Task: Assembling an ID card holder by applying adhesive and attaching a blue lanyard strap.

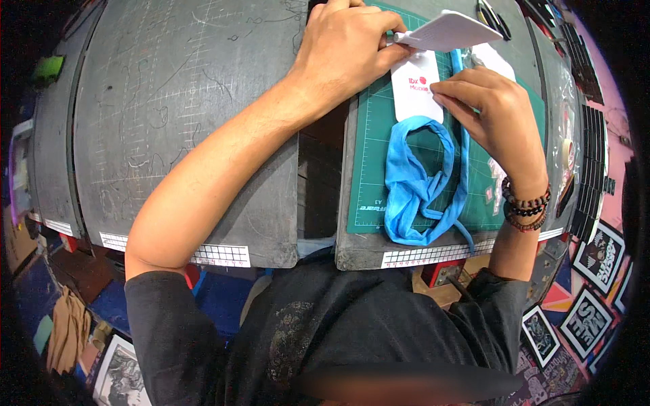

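Observation:
On a green cutting mat [372, 176] lies a white card [413, 101] with small red print. My left hand [352, 40] is closed at its far end, thumb and fingers pinching the edge of a raised, tilted white flat panel [460, 30]. From the right, my right hand [491, 111] reaches in with thumb and fingertips pressed together at the card's right edge; anything between them is too small to make out. A twisted loop of blue cloth [399, 223] touches the card's near end. One blue strip runs up beneath my right hand.
Scissors [494, 19] with dark handles lie at the far right. A white crumpled piece [493, 61] and small pink-and-white bits [496, 176] are beside my right hand. Left of the mat, a gap [325, 176] separates it from a grey tabletop [203, 88] with loose threads.

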### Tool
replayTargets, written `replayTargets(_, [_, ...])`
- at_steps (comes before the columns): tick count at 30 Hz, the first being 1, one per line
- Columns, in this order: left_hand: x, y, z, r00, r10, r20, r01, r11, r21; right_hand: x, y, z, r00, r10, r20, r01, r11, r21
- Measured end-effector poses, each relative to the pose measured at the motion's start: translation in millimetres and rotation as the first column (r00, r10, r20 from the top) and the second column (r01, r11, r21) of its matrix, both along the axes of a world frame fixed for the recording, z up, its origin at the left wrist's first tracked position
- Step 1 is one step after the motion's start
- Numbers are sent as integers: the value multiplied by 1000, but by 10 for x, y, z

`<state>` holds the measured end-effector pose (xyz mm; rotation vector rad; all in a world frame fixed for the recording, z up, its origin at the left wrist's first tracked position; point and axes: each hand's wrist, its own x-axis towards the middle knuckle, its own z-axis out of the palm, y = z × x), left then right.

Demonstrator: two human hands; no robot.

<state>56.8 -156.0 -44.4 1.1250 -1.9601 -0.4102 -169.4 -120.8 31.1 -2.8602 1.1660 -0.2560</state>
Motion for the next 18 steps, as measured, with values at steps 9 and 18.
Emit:
replayTargets(9, [9, 4, -58, 1000, 4, 11, -3, 996, -89, 138, -125, 138, 952, 221, -214, -234, 971, -39])
replayTargets(18, [-51, -29, -32, 999, 10, 48, -6, 997, -78, 74, -195, 269, 986, 138, 96, -158, 957, 243])
